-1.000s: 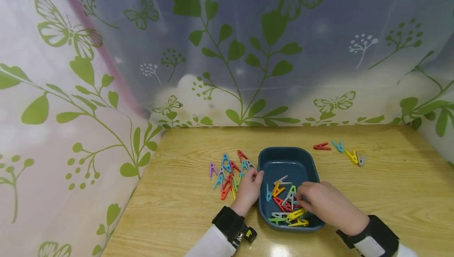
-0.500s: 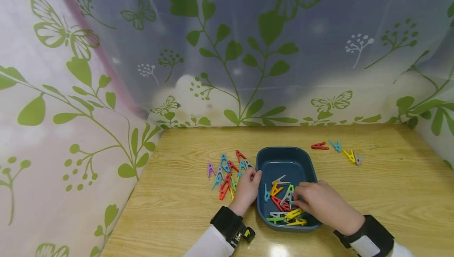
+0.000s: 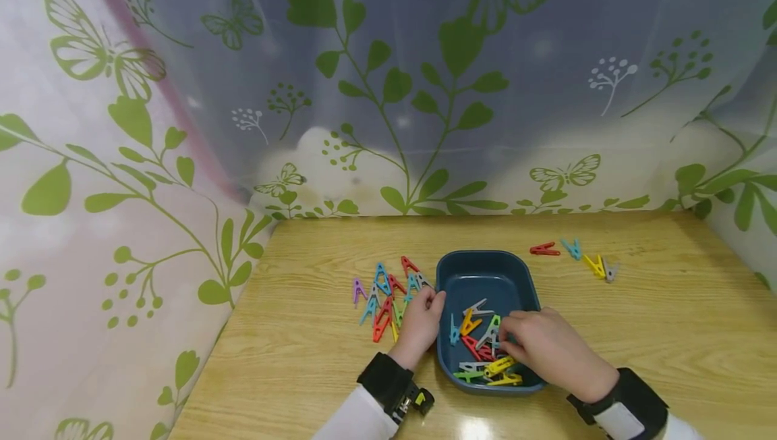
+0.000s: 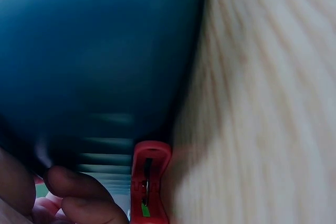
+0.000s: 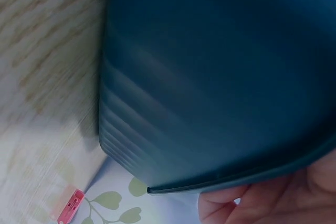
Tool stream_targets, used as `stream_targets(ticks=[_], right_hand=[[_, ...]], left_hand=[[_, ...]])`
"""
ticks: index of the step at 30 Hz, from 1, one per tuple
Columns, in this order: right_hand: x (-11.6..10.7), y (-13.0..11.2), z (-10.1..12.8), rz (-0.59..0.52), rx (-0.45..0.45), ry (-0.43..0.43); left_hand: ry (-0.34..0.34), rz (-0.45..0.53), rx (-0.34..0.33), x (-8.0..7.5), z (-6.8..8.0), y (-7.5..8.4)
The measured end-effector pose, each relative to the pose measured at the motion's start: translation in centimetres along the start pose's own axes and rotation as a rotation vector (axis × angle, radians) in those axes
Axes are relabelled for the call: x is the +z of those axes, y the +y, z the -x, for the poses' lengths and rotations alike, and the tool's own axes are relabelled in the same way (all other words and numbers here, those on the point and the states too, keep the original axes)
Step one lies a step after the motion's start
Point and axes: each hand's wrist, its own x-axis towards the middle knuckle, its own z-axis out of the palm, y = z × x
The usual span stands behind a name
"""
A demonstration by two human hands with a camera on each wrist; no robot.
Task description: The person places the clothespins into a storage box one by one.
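Note:
My left hand (image 3: 422,320) grips the left rim of a dark blue plastic bin (image 3: 485,257), its fingers (image 4: 79,192) curled at the edge in the left wrist view. My right hand (image 3: 555,345) reaches over the right rim with curled fingers, its fingertips low among plastic clothespins in the bin. A grey clothespin (image 3: 487,336) and a bit of blue lie right at those fingertips; whether they pinch one is hidden. Also in the bin are an orange clothespin (image 3: 470,322), a yellow clothespin (image 3: 500,366) and several others. The right wrist view shows mostly the bin's outer wall (image 5: 210,87).
Left of the bin lies a loose group of clothespins, among them a purple clothespin (image 3: 359,291) and a red clothespin (image 3: 382,319). A red clothespin (image 3: 544,249), a blue one, a yellow one and a grey one lie at the back right. A leaf-patterned curtain (image 3: 388,89) borders the wooden table (image 3: 303,372).
The whole head view has shifted slightly, so everything appears a little further left. Both hands keep nearly the same places at the bin, and the clothespins look unchanged.

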Motion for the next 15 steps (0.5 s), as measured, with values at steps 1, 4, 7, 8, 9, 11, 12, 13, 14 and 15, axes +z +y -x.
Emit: stream_targets(ticks=[1,4,7,8,9,11,12,13,14,15], right_hand=[[0.07,0.01,0.01,-0.002,0.000,0.004],[0.22,0.03,0.07,-0.002,0.003,0.011],[0.28,0.01,0.12,-0.004,0.010,0.007],[0.28,0.00,0.11,-0.002,0.013,0.004],[0.27,-0.01,0.10,0.000,0.014,0.002],[0.23,-0.05,0.06,0.003,0.016,-0.002],[0.18,-0.07,0.05,0.002,0.017,-0.003],[0.14,-0.08,0.04,0.001,0.017,-0.004],[0.07,-0.09,0.04,-0.002,0.018,-0.006],[0.00,-0.11,0.05,-0.009,0.020,-0.007]], left_hand=[[0.001,-0.003,0.000,0.00,-0.02,-0.01],[0.006,-0.009,0.006,0.01,-0.03,0.01],[0.004,-0.008,0.011,-0.01,0.03,0.05],[0.001,-0.006,0.011,-0.02,0.04,0.05],[-0.002,-0.004,0.009,-0.04,0.07,0.05],[-0.009,0.003,0.003,-0.09,0.09,0.09],[-0.014,0.005,0.002,-0.11,0.09,0.08],[-0.017,0.007,0.006,-0.13,0.11,0.08],[-0.021,0.012,0.003,-0.14,0.12,0.08],[-0.022,0.014,0.004,-0.15,0.14,0.07]])
